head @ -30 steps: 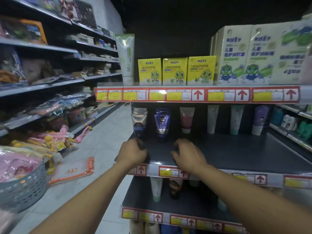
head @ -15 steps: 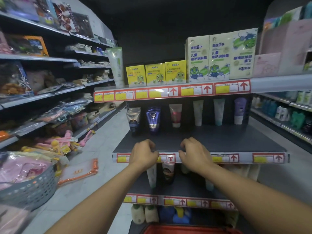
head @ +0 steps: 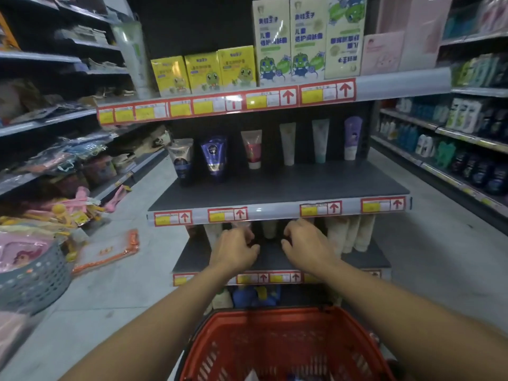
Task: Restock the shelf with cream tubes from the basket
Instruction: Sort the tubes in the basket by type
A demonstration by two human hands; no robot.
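Note:
Several cream tubes stand cap-down in a row at the back of the dark middle shelf (head: 275,188), among them a purple tube (head: 213,158), a pink one (head: 251,148) and a white one (head: 287,143). My left hand (head: 235,250) and my right hand (head: 306,247) hover side by side in front of the lower shelf (head: 365,258), fingers loosely curled, holding nothing. Pale tubes (head: 349,233) stand on that lower shelf to the right. A red basket (head: 275,314) sits below my forearms; what it holds is hardly visible.
Yellow boxes (head: 204,71) and tall green-printed boxes (head: 291,39) fill the top shelf. A grey basket (head: 35,276) of pink packets stands at the left, and an orange-edged packet (head: 107,250) lies on the floor. Bottle shelves (head: 453,138) line the right aisle.
Both hands dropped from the front edge of the middle shelf to the lower shelf's level. The view tilted down and the red basket came into sight.

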